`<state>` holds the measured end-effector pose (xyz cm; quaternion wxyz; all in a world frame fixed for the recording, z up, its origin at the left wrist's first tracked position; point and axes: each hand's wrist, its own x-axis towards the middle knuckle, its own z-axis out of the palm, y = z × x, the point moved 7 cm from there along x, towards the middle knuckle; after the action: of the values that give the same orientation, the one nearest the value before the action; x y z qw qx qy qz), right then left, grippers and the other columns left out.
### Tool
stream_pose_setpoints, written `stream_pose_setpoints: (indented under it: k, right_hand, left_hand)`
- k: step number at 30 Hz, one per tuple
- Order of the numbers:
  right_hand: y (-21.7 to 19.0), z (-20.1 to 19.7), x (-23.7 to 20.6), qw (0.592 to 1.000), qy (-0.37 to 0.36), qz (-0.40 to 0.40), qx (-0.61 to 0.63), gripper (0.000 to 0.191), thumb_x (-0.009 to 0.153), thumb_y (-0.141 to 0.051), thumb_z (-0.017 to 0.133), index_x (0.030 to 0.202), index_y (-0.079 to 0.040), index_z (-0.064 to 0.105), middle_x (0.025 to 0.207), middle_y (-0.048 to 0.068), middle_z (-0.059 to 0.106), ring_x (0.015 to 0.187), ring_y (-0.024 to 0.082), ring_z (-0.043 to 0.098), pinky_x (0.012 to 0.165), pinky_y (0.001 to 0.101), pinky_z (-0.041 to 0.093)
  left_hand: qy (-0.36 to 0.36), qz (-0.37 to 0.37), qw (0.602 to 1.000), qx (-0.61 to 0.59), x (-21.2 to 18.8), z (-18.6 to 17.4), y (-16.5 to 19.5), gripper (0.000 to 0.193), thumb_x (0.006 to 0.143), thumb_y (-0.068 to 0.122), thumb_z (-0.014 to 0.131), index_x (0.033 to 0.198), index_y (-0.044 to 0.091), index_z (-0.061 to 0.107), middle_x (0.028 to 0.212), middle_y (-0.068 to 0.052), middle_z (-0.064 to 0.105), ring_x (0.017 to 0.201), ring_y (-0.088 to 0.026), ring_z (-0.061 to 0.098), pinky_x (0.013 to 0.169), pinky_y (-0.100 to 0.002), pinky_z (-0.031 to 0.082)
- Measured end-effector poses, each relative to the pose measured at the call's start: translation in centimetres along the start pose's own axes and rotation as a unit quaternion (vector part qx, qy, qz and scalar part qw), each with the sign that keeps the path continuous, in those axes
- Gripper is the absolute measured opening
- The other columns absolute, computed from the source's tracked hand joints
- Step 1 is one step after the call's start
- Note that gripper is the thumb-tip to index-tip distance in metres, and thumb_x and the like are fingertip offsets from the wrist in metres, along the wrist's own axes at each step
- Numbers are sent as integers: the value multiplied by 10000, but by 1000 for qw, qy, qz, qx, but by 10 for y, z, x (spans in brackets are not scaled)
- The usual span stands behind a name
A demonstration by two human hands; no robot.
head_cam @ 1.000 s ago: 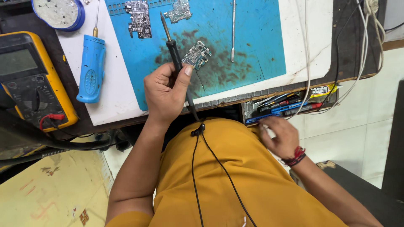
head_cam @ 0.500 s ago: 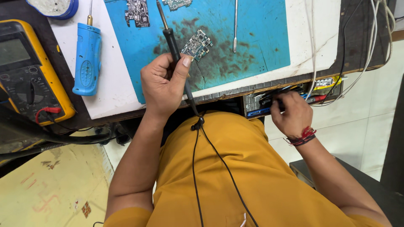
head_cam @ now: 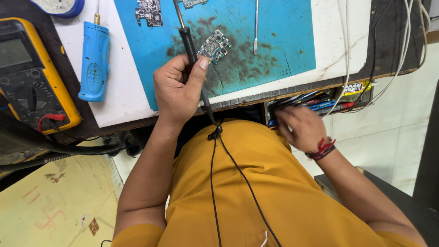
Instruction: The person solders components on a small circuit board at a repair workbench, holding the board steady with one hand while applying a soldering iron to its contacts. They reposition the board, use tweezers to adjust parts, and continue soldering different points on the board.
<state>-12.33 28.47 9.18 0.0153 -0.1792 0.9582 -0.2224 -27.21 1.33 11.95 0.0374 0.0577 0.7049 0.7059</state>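
Note:
My left hand (head_cam: 178,89) is closed around the black handle of a soldering iron (head_cam: 188,41). The iron's tip points away over the blue work mat (head_cam: 283,36). A small circuit board (head_cam: 214,45) lies on the stained middle of the mat, just right of the iron. My right hand (head_cam: 299,128), with a red thread band at the wrist, is blurred. It reaches into an open drawer (head_cam: 320,101) of pens and tools under the bench edge. Whether it grips anything there is hidden. The iron's black cord (head_cam: 215,137) hangs down over my yellow shirt.
A yellow multimeter (head_cam: 32,73) sits at the left with a red lead plugged in. A blue handheld tool (head_cam: 93,61) lies on the white board beside the mat. Two more circuit boards (head_cam: 148,11) and metal tweezers (head_cam: 256,27) rest on the mat. White cables (head_cam: 402,41) hang at right.
My right hand has moved left along the drawer and now sits deeper among the tools. My left hand keeps its hold on the iron, whose handle has shifted slightly relative to the board.

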Motion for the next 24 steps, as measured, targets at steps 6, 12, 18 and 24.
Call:
stream_pose_setpoints:
  k: [6,12,18,24]
  right_hand:
    - [-17,7,-28,997,20,-12,73,251,865,-90,745,1114,-79,709,1097,95,734,909,269,692,782,373,552]
    - [-10,9,-47,998,28,33,43,194,871,-80,753,1058,-88,701,1055,72,738,882,261,699,776,370,556]
    - [0,4,-32,997,54,44,-37,273,872,-159,808,1116,-82,712,1101,79,701,973,300,645,858,421,493]
    - [-4,8,-8,993,26,54,-105,470,915,-322,746,1280,-36,670,1351,168,629,1273,361,540,1086,495,387]
  left_hand:
    - [7,-6,1000,8,-1,-2,1,200,1058,178,711,1046,-20,738,750,65,611,666,4,489,584,-208,376]
    - [-6,-11,1000,7,2,0,0,201,1058,174,712,1050,-25,739,742,65,599,661,2,474,576,-209,357]
    - [-5,-19,1000,8,1,-3,-2,191,1056,164,709,1048,-24,741,732,63,592,645,4,457,562,-208,336]
    - [-7,-3,1000,5,2,-5,1,188,1059,163,708,1054,-22,743,730,63,597,647,4,469,563,-213,344]
